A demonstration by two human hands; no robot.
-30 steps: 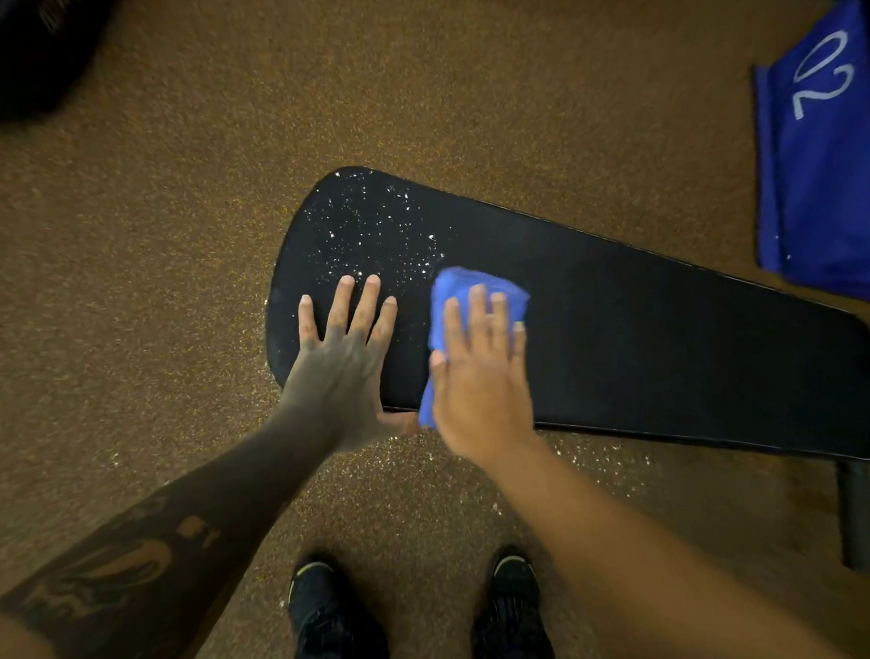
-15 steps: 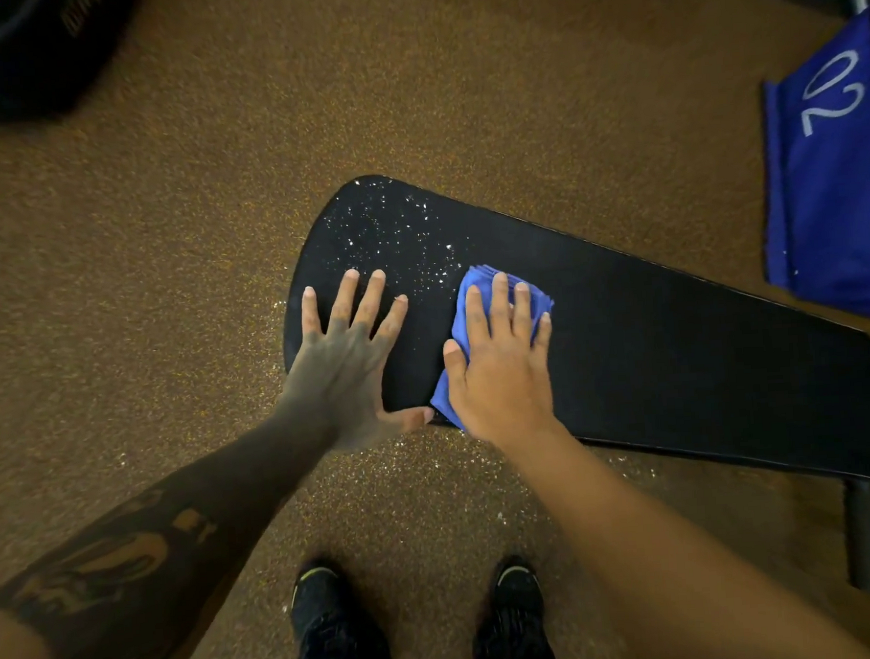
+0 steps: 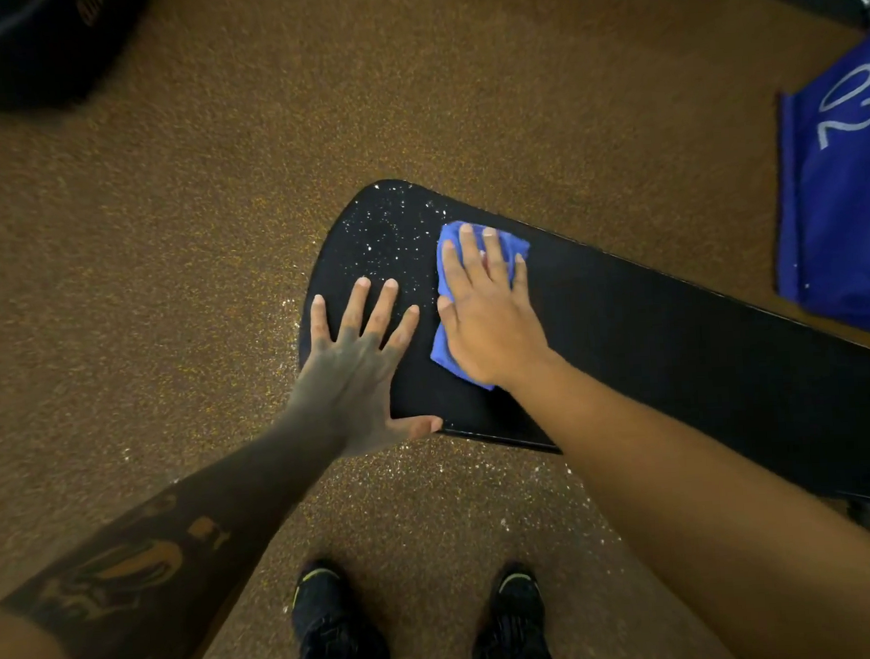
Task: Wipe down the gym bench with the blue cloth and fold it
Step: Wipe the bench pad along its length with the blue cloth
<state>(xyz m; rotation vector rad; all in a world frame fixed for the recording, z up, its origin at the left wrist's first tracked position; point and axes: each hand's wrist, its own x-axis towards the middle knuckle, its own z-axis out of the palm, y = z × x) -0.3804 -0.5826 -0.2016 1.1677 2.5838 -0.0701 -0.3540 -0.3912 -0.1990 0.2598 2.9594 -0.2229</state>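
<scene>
Gym: black padded bench [image 3: 678, 345], speckled rubber floor [image 3: 407, 76], blue "02" panel [image 3: 843, 212].

matt black padded bench [image 3: 678, 345], soft blue cloth [image 3: 444, 351], rough speckled floor [image 3: 213, 241].

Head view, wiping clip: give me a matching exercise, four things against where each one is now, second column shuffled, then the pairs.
Things:
1. left hand
2. crumpled blue cloth
3. white specks
4. blue fabric panel marked 02

Places:
A. scattered over the rounded end of the long black padded gym bench
B. pressed flat under the right hand
C. at the frame's right edge, beyond the bench
D. spread flat on the bench's near edge, holding nothing

Pairs: 1-D, 2-B, 3-A, 4-C
</scene>
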